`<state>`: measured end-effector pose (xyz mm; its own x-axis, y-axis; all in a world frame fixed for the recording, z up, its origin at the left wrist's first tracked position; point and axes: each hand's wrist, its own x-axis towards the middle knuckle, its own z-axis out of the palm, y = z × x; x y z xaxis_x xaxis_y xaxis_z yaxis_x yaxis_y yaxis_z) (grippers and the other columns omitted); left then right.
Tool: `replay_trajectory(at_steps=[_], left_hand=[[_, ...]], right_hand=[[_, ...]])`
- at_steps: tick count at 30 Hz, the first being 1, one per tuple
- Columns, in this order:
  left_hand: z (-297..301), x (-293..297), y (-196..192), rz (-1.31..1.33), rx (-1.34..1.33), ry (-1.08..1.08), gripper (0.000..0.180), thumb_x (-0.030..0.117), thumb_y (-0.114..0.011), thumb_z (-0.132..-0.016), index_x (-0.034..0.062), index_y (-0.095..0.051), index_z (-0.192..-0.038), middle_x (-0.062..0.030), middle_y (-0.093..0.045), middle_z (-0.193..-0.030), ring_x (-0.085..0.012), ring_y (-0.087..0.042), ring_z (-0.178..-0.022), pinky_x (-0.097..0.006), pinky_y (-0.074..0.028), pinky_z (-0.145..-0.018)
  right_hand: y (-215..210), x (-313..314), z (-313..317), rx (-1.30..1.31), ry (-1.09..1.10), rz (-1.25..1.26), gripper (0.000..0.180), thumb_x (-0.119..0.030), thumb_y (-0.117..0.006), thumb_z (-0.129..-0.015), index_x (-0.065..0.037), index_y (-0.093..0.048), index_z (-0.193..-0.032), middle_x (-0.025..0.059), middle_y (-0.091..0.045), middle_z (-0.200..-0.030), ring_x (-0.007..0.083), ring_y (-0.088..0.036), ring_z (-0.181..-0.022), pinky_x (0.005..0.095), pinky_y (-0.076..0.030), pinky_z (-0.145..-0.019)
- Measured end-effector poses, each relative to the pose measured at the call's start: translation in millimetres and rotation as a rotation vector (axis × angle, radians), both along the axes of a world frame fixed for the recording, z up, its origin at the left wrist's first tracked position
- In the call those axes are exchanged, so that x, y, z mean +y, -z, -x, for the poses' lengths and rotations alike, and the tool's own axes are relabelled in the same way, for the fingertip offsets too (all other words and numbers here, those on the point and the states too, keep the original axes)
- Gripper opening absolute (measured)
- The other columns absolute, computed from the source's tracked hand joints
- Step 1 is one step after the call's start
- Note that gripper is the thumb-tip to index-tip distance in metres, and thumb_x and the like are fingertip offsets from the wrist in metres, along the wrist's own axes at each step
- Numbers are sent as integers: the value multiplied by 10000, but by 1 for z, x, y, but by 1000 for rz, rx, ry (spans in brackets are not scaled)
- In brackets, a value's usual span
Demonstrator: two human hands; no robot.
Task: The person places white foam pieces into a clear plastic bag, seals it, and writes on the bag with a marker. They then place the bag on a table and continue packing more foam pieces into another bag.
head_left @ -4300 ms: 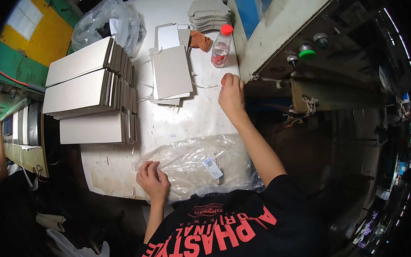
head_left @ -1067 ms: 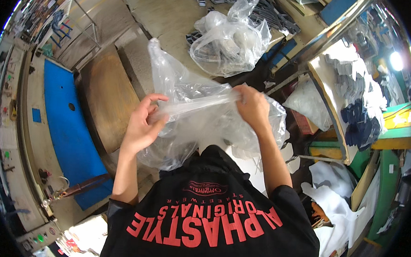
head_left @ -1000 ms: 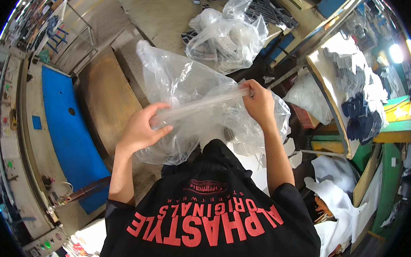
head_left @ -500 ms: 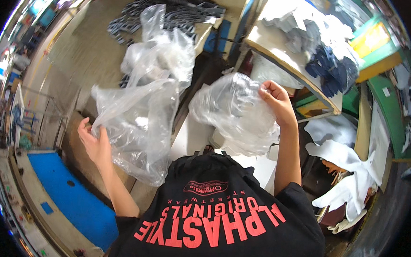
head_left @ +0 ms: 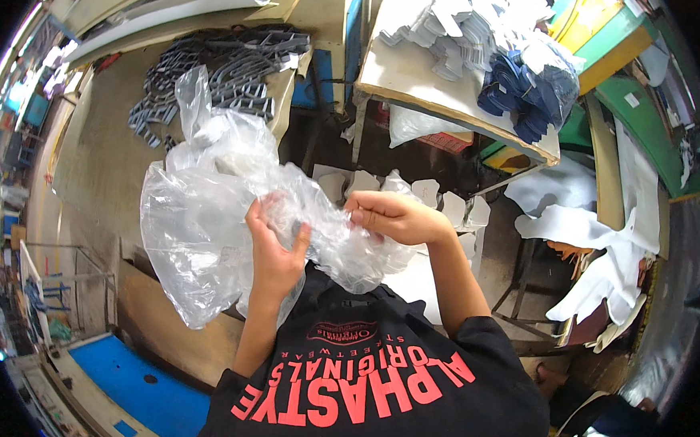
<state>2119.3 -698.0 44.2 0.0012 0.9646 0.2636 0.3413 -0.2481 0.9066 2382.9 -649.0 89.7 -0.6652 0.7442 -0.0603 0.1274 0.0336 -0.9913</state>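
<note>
I hold a large crumpled clear plastic bag (head_left: 205,226) in front of my chest. My left hand (head_left: 274,250) grips its gathered middle from below, fingers curled around the film. My right hand (head_left: 390,217) pinches the same bunched plastic just to the right, so both hands sit close together. The bag's loose part billows out to my left and hangs down past my left forearm. A second bunch of clear plastic (head_left: 211,134) rises behind it.
A pile of dark grey cut pieces (head_left: 215,70) lies on a tan surface ahead. A table (head_left: 445,104) at upper right carries white and dark blue cut pieces (head_left: 527,77). White sheets (head_left: 597,234) lie to the right. A blue board (head_left: 135,386) sits at lower left.
My view has swung away from the first worktable. My hands, which held the bag spread wide apart, have come together and bunched the plastic between them.
</note>
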Motion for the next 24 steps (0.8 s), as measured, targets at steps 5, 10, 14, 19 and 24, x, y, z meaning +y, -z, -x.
replay_trajectory(at_steps=[5,10,14,19,24], left_hand=[[48,37,22,-32,-17,13,670,-90,-596,-942,57,-215,-1473,-234,-483,-1470,-278,-533,-1285,-420,-424,-1092],[105,66,20,-166,-151,77,458,-93,-608,-911,138,-440,-1269,-184,-463,-1461,-203,-471,-1001,-384,-454,-971],[151,83,12,-180,103,147,327,-122,-596,-828,135,-790,-881,-148,-523,-1423,-254,-533,-1092,-339,-448,-974],[209,114,24,-6,346,37,506,-147,-511,-879,141,-855,-1114,-197,-549,-1481,-348,-542,-1400,-368,-460,-1084],[251,121,37,237,390,-206,558,-82,-447,-980,39,-607,-1500,-219,-504,-1585,-399,-485,-1479,-464,-422,-1188]], right_hand=[[10,34,-2,12,181,-17,226,-223,-526,-1156,-25,-625,-1110,-28,-574,-868,63,-517,-702,270,-468,-646],[43,100,19,32,789,57,183,-184,-547,-1147,-29,-644,-1161,-53,-586,-903,25,-503,-778,223,-436,-676],[79,137,40,-45,679,-16,250,-239,-630,-1108,0,-680,-1159,-1,-642,-888,89,-602,-838,296,-523,-761],[141,190,22,-536,860,-336,410,-298,-684,-1044,-7,-673,-1333,191,-713,-1282,322,-683,-1176,408,-525,-1045],[202,226,-29,-1026,933,-312,752,-201,-688,-959,-39,-398,-1634,343,-285,-1702,518,-382,-1525,481,-341,-1274]])
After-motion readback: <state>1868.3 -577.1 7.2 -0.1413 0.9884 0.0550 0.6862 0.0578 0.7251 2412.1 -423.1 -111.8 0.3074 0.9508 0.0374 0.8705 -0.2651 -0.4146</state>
